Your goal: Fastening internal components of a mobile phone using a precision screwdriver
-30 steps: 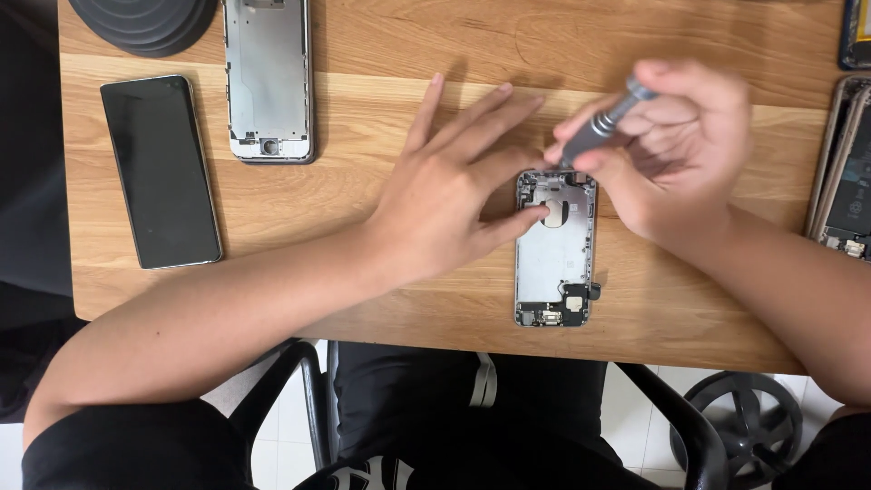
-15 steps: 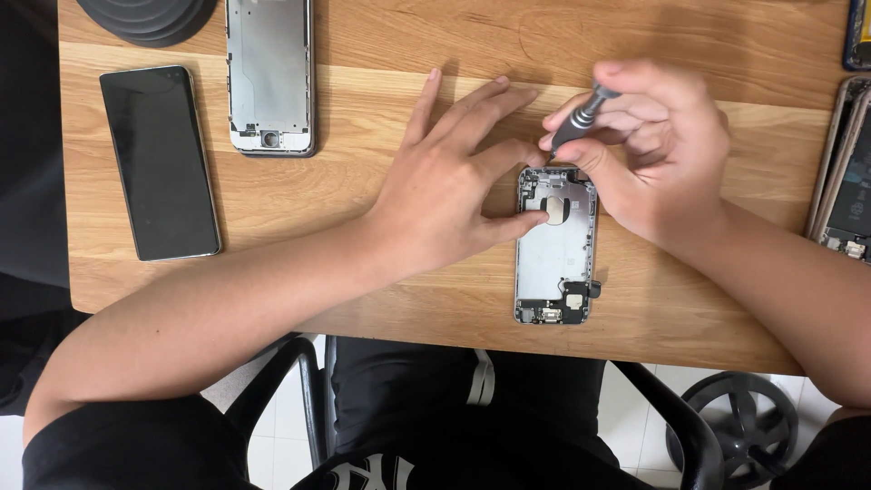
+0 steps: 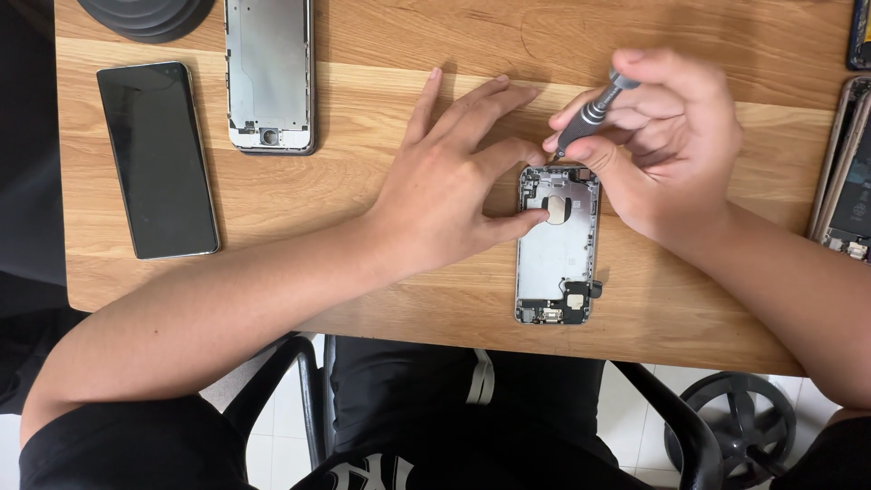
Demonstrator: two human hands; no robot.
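One opened phone shell [image 3: 558,245] lies right of centre in the frame, its long axis running top to bottom; the end with the small connector parts points toward the lower edge and the person's lap, the other end toward the upper edge. Its bare silver inside faces up. The left hand [image 3: 454,186] rests flat beside it, fingers spread, the thumb pressed on the upper part of the shell, so its grip is released rather than closed on anything. The right hand [image 3: 671,145] has its grip clenched round a slim grey screwdriver [image 3: 592,113], which slants down and left so that its tip meets the shell's top edge.

All this sits on a light wooden bench [image 3: 363,236] with visible grain. At upper left of the frame a black phone [image 3: 157,159] lies face up, and just right of it a second silver phone frame [image 3: 269,73], both lengthwise top to bottom. A dark round mat [image 3: 145,14] shows at the top left edge. More opened phones [image 3: 846,172] lie at the right edge. Below the bench are black chair arms [image 3: 272,399] and pale floor tiles.
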